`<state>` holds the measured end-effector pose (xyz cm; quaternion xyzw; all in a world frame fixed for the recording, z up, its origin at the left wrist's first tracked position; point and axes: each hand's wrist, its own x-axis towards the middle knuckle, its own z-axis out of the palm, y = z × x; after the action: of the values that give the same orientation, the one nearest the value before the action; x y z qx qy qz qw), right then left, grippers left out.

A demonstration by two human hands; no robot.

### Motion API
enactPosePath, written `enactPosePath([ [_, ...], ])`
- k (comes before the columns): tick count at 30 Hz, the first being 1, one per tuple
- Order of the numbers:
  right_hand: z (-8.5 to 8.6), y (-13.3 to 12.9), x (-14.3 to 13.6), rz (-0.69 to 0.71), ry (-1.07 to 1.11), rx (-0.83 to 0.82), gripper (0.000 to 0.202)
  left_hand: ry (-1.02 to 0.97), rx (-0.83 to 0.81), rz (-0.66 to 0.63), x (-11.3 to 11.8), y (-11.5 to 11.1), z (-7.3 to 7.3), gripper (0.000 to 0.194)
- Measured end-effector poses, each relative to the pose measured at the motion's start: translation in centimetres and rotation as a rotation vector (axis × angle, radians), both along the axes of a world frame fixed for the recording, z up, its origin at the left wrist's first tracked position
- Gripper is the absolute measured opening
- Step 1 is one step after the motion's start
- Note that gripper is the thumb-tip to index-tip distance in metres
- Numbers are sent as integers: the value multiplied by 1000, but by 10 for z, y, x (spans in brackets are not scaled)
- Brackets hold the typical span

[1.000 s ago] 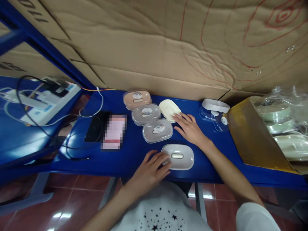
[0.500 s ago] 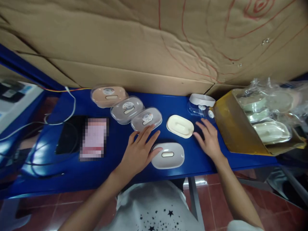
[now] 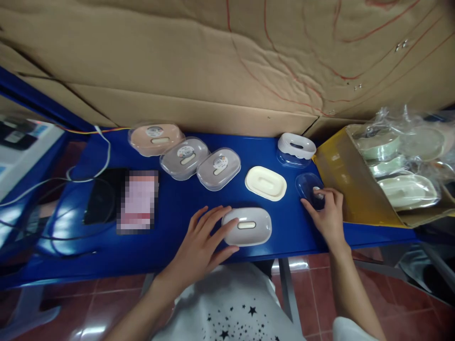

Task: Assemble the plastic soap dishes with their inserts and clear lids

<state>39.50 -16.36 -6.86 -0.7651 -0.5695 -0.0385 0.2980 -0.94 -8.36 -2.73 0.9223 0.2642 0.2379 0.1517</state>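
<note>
Grey soap dish (image 3: 246, 226) lies at the near edge of the blue table (image 3: 177, 227), with the left hand (image 3: 201, 246) against its left end: fingers spread wide and flat, two fingertips on the rim, nothing clasped. Beyond those fingers, three lidded dishes run in a slanting row, grey (image 3: 218, 168), grey (image 3: 184, 158) and pink (image 3: 155, 139). Right of the left hand, past the grey dish, sits a cream tray (image 3: 266, 183). The right hand (image 3: 329, 219) rests further right, its fingertips pinching the near edge of a clear lid (image 3: 308, 188) that lies flat on the table. Beyond that hand stands a white dish (image 3: 296, 146) on another clear piece; just right of it lies a yellow box (image 3: 341, 189) of bagged dishes.
</note>
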Motion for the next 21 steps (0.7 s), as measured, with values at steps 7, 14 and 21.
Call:
enactPosePath([
  [7, 38, -18, -24, 127, 37, 3, 46, -32, 54, -67, 10, 11, 20, 52],
  [14, 77, -19, -99, 822, 26, -181, 40, 26, 82, -196, 8, 12, 26, 66],
  [21, 63, 12, -114, 923, 39, -175, 39, 53, 62, -137, -2, 14, 5, 46],
])
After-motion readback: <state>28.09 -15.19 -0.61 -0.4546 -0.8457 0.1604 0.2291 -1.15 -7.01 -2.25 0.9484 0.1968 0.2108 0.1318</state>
